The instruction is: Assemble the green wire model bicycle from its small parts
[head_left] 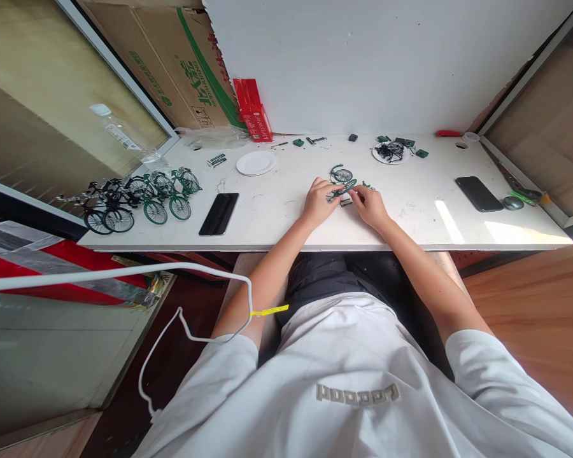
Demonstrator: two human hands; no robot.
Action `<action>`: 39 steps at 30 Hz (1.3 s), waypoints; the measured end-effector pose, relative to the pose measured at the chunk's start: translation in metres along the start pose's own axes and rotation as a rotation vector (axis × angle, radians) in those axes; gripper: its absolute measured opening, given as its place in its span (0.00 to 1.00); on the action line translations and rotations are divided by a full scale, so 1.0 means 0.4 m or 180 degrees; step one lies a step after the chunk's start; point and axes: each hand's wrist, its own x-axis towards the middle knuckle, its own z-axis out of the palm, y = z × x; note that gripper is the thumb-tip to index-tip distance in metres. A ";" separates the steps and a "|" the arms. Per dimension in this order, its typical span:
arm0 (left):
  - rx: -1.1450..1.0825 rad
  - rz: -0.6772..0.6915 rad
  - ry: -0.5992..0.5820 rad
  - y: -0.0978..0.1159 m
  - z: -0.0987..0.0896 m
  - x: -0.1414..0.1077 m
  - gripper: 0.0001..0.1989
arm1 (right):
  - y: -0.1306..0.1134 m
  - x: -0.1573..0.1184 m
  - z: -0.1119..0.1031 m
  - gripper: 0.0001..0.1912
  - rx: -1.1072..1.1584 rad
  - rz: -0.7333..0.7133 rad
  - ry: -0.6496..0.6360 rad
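In front of me, my left hand [319,202] is closed on a small green-rimmed model bicycle wheel [348,186], held tilted just above the table. My right hand [370,206] has its thumb and fingertips pinched together at the right edge of that wheel. What the right fingers grip, if anything, is too small to make out. Just behind the hands lies another wheel with a curved green piece [342,174]. A small dark metal part [346,202] rests between the hands, and tiny green parts [368,186] are partly hidden behind the right fingers.
Several finished-looking model bicycles [155,207] stand at the left. Nearby are a black phone [219,214], a white plate [256,163] and a red box [254,114]. A dish of dark parts [390,151] sits behind right; another phone [478,193] lies far right. A white cable [210,267] hangs at left.
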 end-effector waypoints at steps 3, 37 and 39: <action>-0.0015 0.0039 0.0019 -0.001 0.000 -0.001 0.13 | 0.003 -0.001 0.001 0.36 0.0018 -0.0028 -0.0038; 0.0058 0.0228 0.0219 -0.025 0.015 -0.004 0.14 | 0.027 0.001 0.013 0.40 0.0091 -0.0115 -0.0059; 0.0064 0.0248 0.0209 -0.027 0.016 -0.004 0.14 | 0.026 0.001 0.013 0.38 0.0051 -0.0109 -0.0071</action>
